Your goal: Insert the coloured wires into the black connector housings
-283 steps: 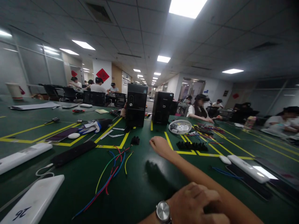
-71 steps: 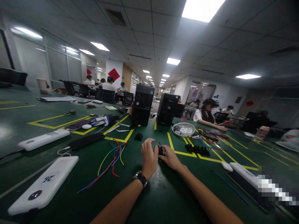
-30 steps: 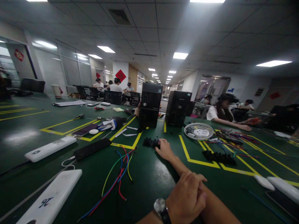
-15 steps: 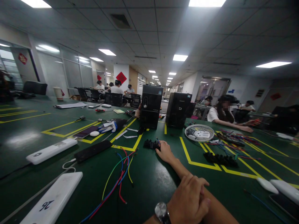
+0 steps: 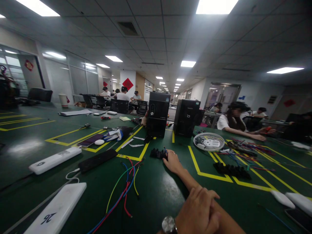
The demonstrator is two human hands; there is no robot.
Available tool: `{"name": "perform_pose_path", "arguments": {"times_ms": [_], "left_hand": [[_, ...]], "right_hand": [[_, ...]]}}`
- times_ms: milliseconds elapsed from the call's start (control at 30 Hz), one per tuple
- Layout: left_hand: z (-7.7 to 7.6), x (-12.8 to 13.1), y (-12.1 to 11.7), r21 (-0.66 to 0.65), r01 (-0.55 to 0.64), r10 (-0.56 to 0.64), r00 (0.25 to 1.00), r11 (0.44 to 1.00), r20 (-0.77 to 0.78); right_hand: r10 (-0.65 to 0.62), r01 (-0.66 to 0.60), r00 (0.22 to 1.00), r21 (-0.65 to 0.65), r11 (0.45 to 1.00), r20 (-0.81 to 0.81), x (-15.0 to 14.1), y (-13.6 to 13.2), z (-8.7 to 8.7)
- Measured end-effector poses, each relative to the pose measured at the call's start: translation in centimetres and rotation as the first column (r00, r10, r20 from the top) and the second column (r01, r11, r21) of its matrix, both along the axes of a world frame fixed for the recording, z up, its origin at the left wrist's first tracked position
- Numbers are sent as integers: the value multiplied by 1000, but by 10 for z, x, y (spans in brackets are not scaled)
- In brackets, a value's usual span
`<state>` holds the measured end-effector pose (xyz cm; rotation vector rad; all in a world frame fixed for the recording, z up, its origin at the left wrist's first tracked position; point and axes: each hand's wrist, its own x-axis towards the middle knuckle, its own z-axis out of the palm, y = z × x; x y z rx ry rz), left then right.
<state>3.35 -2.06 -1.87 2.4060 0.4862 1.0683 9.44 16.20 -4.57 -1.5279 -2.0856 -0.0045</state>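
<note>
My right hand [image 5: 172, 162] reaches out over the table from the lower right, its fingers closed on the right end of a black ridged terminal block [image 5: 157, 153]. A thin bluish tip sticks up by the fingertips; what it belongs to is too small to tell. My left hand [image 5: 198, 209], with a watch [image 5: 169, 224] at its wrist, lies across my right forearm [image 5: 225, 216], fingers bent around it. Left of both hands, loose red, blue, green and yellow wires [image 5: 126, 188] lie on the table. A second black terminal block [image 5: 231, 170] lies to the right.
Two black computer towers [image 5: 158, 113] [image 5: 187, 117] stand ahead. A white round basket [image 5: 209, 141] and a wire heap [image 5: 253, 152] lie at right. White power banks [image 5: 55, 159] and a black pouch [image 5: 97, 160] lie left. A co-worker [image 5: 236, 122] sits at far right.
The camera view has tilted slightly, so the scene sits a little lower. Both hands keep nearly the same pose, the right still at the terminal block and the left on the forearm.
</note>
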Motion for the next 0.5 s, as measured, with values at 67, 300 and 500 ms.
{"name": "perform_pose_path", "arguments": {"times_ms": [67, 300, 500], "left_hand": [[1, 0, 0, -2, -7, 7, 1000, 1000, -6], [-2, 2, 0, 66, -3, 1, 1000, 998, 26], [-27, 28, 0, 436, 74, -54, 997, 897, -59]], "right_hand": [[2, -2, 1000, -11, 1000, 6, 0, -1, 1], [-66, 70, 996, 57, 996, -61, -4, -15, 12], [-81, 25, 834, -110, 994, -546, -2, -36, 74]]}}
